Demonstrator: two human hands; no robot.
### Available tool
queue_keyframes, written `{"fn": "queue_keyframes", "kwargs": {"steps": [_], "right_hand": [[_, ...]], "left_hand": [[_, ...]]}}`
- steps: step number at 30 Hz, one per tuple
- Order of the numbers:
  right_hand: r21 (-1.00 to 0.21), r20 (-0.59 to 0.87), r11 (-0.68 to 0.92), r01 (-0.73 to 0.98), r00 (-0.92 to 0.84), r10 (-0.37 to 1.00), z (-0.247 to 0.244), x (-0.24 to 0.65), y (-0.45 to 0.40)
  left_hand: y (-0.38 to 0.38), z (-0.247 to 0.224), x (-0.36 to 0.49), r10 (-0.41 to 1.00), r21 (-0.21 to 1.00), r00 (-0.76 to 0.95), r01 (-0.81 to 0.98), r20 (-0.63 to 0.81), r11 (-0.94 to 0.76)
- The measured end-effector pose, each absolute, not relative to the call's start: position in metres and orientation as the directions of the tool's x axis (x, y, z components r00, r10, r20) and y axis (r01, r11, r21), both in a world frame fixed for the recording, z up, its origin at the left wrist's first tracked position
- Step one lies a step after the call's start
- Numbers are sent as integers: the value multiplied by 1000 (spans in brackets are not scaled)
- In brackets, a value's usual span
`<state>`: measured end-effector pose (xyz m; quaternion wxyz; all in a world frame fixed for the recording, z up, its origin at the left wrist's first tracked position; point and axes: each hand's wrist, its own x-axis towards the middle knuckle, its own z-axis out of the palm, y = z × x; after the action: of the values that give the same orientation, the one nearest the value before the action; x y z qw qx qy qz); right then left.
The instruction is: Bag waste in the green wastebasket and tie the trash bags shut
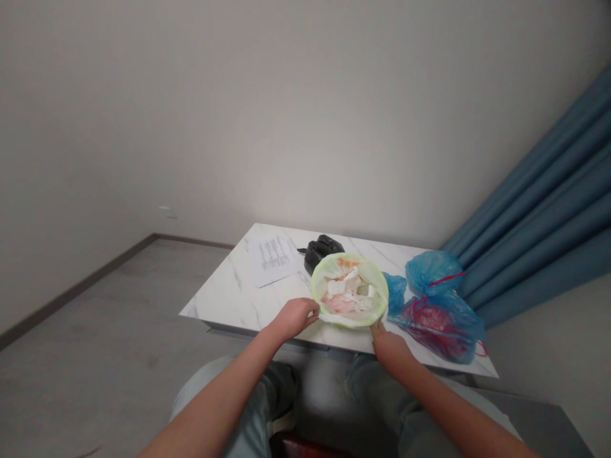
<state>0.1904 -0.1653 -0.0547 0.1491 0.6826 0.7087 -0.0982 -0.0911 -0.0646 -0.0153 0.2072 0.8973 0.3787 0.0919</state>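
Observation:
In front of me a round trash bin with a yellow-green rim [351, 257] stands on the table, seen from above. A thin whitish trash bag [377, 312] lines it and folds over the rim. Crumpled white tissues [351, 283] and some reddish and orange scraps lie inside. My left hand [296, 317] is closed on the bag's edge at the near left of the rim. At the near right, my right hand [389, 343] pinches the bag's edge too. The bin's lower body is hidden beneath the rim.
The white marble-patterned table [222, 296] stands by the wall. A printed sheet [272, 259] and a tied black bag [317, 251] lie behind the bin. Blue bags [432, 270], one with reddish contents [432, 324], sit on the right near a blue curtain [539, 216].

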Motion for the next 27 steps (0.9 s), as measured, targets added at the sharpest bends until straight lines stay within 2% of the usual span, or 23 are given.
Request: {"fn": "queue_keyframes", "kwargs": {"steps": [3,5,9,11,14,16,18,20,22,24,27], "right_hand": [[69,-374,15,998,12,927,-58,185,-166],[27,-388,-26,999,34,921,-59,186,-163],[-172,-361,-83,982,15,932,-47,211,-151],[-263,-212,-117,958,61,975,-31,229,-144],[-390,148,-210,896,286,947,1,246,-133],[-483,311,-150,862,330,891,17,242,-122],[-528,363,-11,849,237,901,23,223,-105],[-517,314,122,847,55,948,18,196,-85],[-437,169,181,881,-118,979,3,169,-66],[-326,-42,136,935,-158,987,-17,150,-53],[-195,-331,38,980,-102,938,-45,138,-43]], "left_hand": [[-62,-19,-87,764,401,644,711,-42,-577],[-61,-21,-84,796,362,601,760,-75,-540],[-56,-20,-86,842,298,530,823,-98,-483],[-51,-16,-89,870,316,485,842,-89,-437],[-39,-8,-90,949,442,317,852,-9,-280],[-27,-4,-85,984,539,163,823,77,-179],[-14,-3,-77,986,621,68,770,150,-147],[-2,-4,-66,986,679,38,720,164,-140],[8,-6,-57,995,714,43,694,93,-97],[14,-9,-50,995,723,92,690,-43,-32],[18,-15,-45,957,708,190,706,-221,23]]}}
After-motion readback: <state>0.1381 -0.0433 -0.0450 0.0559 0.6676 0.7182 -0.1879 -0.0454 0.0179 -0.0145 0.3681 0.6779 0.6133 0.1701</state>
